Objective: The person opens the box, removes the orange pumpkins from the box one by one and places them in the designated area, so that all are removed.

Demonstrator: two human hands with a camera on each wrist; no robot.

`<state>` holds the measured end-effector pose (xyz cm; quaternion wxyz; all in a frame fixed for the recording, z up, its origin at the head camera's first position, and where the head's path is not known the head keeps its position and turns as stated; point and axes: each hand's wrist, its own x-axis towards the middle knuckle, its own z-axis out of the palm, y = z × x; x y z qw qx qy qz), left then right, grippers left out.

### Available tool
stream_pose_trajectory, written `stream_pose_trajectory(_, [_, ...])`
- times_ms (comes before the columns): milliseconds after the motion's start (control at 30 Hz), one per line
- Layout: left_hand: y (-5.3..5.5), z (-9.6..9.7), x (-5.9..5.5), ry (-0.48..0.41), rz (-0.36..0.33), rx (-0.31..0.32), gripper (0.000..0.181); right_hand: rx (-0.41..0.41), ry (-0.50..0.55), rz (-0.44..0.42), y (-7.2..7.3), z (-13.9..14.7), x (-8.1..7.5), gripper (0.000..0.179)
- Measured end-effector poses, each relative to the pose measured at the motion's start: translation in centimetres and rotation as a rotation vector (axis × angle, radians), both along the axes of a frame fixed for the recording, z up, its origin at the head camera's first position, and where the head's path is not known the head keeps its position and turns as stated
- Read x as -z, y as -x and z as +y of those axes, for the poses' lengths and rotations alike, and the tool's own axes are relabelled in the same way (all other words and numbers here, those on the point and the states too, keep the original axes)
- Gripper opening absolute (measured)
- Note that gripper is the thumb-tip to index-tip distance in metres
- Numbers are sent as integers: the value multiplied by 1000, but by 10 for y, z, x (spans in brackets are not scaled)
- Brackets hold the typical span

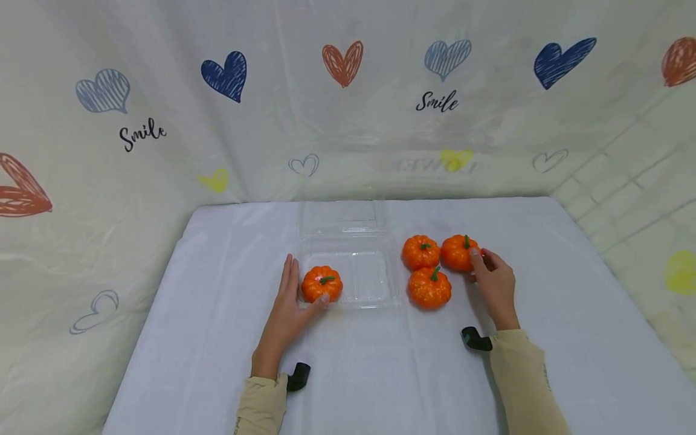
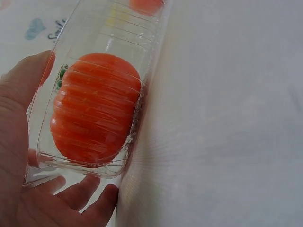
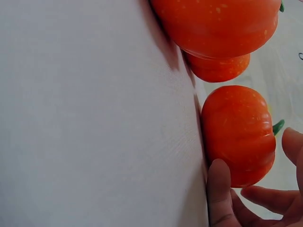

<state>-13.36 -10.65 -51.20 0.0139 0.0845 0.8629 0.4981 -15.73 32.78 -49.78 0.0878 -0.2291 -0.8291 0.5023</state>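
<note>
While left hand (image 1: 293, 308) lies spread against clear plastic hinged box (image 1: 365, 281), glossy ribbed orange pumpkin (image 1: 315, 290) inside, right hand (image 1: 497, 289) at rightmost green-stemmed orange pumpkin (image 1: 455, 256) on white cloth (image 1: 364, 368), fingers spread, not pinching yet; tbh cup it low, don't bump neighbouring pumpkins (image 1: 420, 254)

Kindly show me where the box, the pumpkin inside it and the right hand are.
Box (image 1: 370, 278): head view, bare part of its floor.
Pumpkin (image 1: 318, 286): head view, orange skin beside the stem.
Right hand (image 1: 497, 287): head view, back of the hand.
</note>
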Motion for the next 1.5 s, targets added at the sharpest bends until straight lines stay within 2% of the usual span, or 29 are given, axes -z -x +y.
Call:
stream_pose_trajectory(167, [0,-1,1,-10,-5,8,114,64,23,-11,-8,-6,-2,83])
stream_pose_trajectory(300, [0,-2,0,-15,-2,10,114,125,52,51,-18,-16,-10,77])
stream_pose_trajectory(433, [0,-2,0,-20,5,7,114,135,56,136,-25,-29,-25,69])
stream_pose_trajectory(667, [0,-3,0,-20,-5,4,114,116,104,228,-30,-57,-56,65])
stream_pose_trajectory(833, [1,-3,0,-16,-4,4,114,0,135,298,-31,-78,-68,64])
stream_pose_trajectory(1000, [1,-2,0,-17,-10,2,115,-186,203,338,-29,-100,-72,67])
stream_pose_trajectory(1133, [1,-2,1,-19,-11,2,114,-332,207,355,-21,-121,-69,68])
stream_pose_trajectory(1267, [0,-2,1,-21,1,9,114,-451,160,336,-16,-144,-64,68])
stream_pose_trajectory(1500, [2,-3,3,-13,10,4,114,-597,107,305,-13,-178,-49,75])
